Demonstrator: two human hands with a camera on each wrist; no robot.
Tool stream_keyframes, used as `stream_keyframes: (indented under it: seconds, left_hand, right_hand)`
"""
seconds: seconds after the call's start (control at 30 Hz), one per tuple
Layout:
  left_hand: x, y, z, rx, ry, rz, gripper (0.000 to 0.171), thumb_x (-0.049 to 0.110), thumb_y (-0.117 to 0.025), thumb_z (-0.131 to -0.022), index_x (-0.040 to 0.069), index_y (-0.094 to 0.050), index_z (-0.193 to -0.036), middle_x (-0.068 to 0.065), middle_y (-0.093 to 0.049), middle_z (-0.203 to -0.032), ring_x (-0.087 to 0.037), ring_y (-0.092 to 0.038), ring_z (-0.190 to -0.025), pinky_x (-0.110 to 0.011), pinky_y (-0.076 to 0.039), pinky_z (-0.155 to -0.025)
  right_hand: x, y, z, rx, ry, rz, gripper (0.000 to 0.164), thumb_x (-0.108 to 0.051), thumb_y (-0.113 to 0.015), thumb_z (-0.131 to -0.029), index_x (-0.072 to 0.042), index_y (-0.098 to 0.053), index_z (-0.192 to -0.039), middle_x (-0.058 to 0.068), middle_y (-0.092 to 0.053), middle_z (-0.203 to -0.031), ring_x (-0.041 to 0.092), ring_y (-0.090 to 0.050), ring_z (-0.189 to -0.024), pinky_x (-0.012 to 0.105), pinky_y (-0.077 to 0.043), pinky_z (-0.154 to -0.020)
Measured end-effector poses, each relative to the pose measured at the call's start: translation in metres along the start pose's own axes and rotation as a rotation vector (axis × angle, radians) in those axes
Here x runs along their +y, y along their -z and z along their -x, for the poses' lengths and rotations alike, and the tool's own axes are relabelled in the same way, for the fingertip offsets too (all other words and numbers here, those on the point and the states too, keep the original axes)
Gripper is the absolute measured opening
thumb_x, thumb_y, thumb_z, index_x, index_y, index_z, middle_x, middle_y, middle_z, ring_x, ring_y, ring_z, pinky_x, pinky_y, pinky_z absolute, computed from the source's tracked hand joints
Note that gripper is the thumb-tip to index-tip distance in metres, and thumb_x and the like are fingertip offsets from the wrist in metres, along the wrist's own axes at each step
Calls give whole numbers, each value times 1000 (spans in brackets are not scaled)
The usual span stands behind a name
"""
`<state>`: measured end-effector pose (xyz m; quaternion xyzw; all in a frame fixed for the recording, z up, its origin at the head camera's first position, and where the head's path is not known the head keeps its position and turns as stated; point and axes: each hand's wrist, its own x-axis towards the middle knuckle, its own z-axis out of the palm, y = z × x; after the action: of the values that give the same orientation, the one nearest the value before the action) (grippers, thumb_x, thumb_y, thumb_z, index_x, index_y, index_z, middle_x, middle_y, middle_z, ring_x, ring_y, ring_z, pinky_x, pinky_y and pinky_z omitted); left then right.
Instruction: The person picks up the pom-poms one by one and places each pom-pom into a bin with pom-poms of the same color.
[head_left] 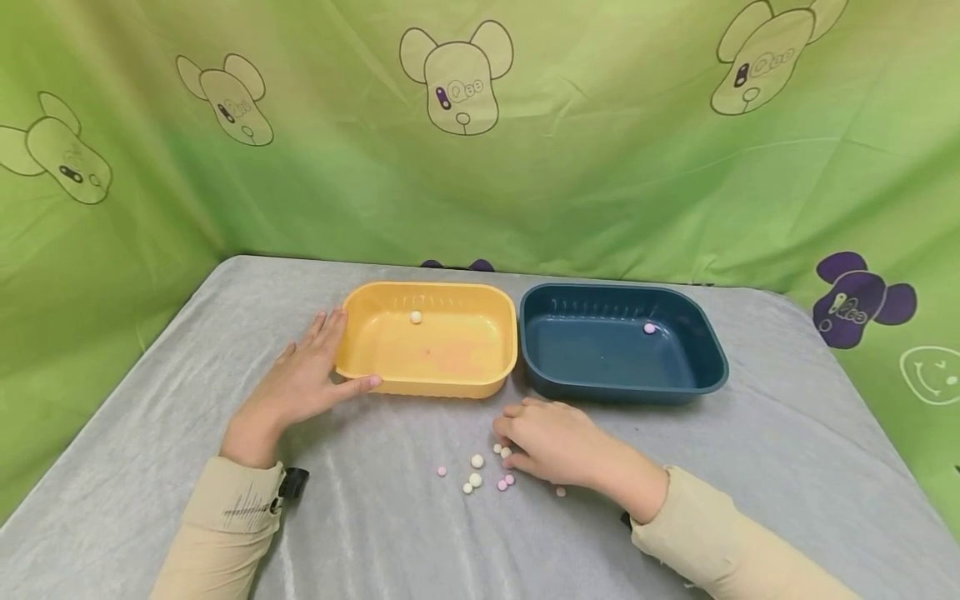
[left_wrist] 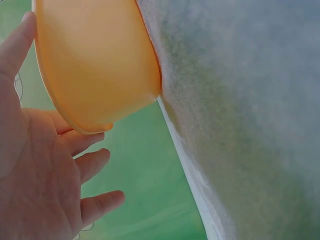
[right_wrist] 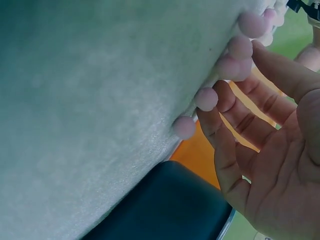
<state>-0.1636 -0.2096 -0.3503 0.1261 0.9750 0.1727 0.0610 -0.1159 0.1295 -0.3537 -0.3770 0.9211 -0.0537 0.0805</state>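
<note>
At the left end of the yellow tub (head_left: 427, 388), my left hand (head_left: 303, 379) lies with fingers spread against the wall. Its thumb touches the front rim; the palm and tub wall show in the left wrist view. My right hand (head_left: 558, 442) is low over the cloth, fingers bent towards a group of small balls. In the right wrist view a gap separates the thumb from the fingers, and a pinkish ball (right_wrist: 206, 99) is against the fingertips. White balls (head_left: 477, 461) and pink balls (head_left: 502, 485) lie to its left. Whether it touches others is hard to tell.
A dark blue tub (head_left: 600, 388) stands right of the yellow one, with a pink ball (head_left: 649, 328) inside. The yellow tub contains a white ball (head_left: 416, 317). Grey cloth (head_left: 360, 533) covers the table; a green printed curtain (head_left: 585, 167) hangs behind.
</note>
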Motion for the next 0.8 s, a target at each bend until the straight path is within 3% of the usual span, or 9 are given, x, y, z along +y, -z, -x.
stream_keyframes:
  seconds: [0.37, 0.57, 0.67, 0.8]
  left_hand:
    - [-1, 2, -3, -8, -4, 1, 114, 76, -51, -87, 6, 2, -159, -10, -1, -168, -33, -2, -156, -68, -15, -118]
    - [-1, 2, -2, -12, -6, 9, 114, 75, -51, -86, 4, 1, -159, -11, -2, -168, -34, -2, -156, -68, -14, -118]
    - [-1, 2, -2, -12, -6, 14, 114, 75, -52, -86, 5, 1, -159, -11, -2, -168, -34, -2, -156, -68, -14, -118]
    - [-2, 1, -2, -11, -6, 16, 114, 76, -52, -86, 5, 1, -159, -9, -1, -168, -34, -2, -156, -68, -15, -118]
  right_hand:
    - [4, 1, 1, 10, -3, -40, 22, -24, -76, -86, -23, -56, -77, -12, -49, -76, 10, -48, -75, 25, -40, -62]
    - [5, 2, 2, 26, 7, -58, 19, -22, -74, -87, -23, -57, -78, -12, -51, -77, 8, -48, -74, 28, -44, -65]
    - [5, 3, 2, 37, 16, -68, 20, -20, -72, -87, -23, -55, -76, -12, -51, -76, 8, -47, -73, 30, -47, -70]
    - [6, 4, 2, 35, 27, -99, 22, -16, -67, -85, -22, -49, -73, -11, -47, -72, 7, -44, -70, 27, -44, -67]
